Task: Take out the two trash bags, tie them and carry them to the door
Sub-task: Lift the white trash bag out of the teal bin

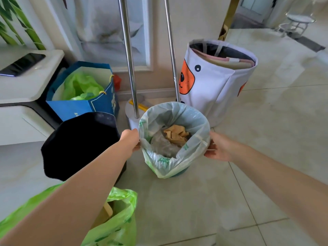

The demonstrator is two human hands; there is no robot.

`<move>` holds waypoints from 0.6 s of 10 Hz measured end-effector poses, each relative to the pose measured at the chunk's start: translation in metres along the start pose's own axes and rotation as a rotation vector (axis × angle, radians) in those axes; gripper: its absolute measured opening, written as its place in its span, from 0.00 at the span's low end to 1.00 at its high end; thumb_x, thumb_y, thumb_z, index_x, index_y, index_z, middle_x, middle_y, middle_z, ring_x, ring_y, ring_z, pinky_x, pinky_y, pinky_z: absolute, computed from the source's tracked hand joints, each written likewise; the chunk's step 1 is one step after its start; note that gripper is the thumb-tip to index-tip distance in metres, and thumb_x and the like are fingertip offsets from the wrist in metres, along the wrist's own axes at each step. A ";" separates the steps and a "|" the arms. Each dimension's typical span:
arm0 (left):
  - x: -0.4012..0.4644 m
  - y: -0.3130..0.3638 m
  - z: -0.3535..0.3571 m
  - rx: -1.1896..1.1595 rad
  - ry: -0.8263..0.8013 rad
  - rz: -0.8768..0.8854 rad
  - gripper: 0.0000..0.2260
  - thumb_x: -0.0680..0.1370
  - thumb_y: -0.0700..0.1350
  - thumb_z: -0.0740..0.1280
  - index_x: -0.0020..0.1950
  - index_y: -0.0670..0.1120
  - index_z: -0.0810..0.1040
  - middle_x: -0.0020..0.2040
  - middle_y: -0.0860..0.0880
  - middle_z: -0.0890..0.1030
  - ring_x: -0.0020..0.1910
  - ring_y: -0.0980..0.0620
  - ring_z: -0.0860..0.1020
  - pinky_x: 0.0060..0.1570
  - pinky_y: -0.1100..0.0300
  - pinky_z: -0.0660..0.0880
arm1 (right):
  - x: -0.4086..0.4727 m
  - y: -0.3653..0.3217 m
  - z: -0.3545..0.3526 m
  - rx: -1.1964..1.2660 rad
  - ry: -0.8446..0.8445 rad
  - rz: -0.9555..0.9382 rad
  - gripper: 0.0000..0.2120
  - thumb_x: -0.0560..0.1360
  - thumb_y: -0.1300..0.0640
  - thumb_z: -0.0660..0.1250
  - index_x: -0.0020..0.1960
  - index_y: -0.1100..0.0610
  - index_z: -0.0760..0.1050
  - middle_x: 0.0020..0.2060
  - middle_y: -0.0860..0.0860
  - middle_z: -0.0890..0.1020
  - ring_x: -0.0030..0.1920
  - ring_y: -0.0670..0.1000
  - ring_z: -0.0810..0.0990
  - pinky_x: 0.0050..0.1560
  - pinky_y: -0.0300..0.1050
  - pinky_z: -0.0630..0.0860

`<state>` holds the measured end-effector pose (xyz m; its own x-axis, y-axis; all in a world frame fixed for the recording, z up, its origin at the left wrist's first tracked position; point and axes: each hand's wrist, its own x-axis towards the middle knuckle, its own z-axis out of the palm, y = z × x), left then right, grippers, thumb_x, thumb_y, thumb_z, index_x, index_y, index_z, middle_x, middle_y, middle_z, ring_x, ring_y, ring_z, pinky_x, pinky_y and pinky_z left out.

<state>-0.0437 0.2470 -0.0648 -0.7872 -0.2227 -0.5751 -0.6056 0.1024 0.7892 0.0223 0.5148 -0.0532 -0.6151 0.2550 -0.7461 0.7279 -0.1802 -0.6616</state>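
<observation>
A pale translucent green trash bag [165, 164] lines a small teal bin [179, 173] on the floor at centre, its rim folded over the bin's edge. Crumpled brown paper [176, 134] and grey wrapping lie inside. My left hand [130, 139] grips the bag's rim on the left side. My right hand [217, 148] holds the rim on the right side, fingers curled under the plastic. A second, bright green trash bag [117, 222] lies open on the floor at bottom left, partly hidden by my left forearm, with brown paper inside.
A black bin [79, 144] stands left of the teal bin. Behind it sit a blue paper bag [85, 107] holding green plastic, two metal poles [130, 68], and a white fabric hamper [216, 86]. A white cabinet [21, 89] is at left.
</observation>
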 end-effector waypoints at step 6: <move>-0.008 0.056 0.006 0.178 0.101 0.296 0.04 0.72 0.37 0.68 0.45 0.44 0.81 0.40 0.45 0.79 0.36 0.48 0.76 0.34 0.59 0.75 | -0.018 -0.079 0.015 -0.075 0.060 -0.446 0.10 0.72 0.66 0.68 0.52 0.56 0.78 0.43 0.55 0.79 0.42 0.54 0.78 0.39 0.45 0.78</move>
<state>-0.0722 0.2603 -0.0174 -0.9216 -0.2513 -0.2958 -0.3705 0.3421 0.8635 -0.0289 0.5099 0.0113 -0.8562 0.3470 -0.3827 0.4173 0.0278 -0.9084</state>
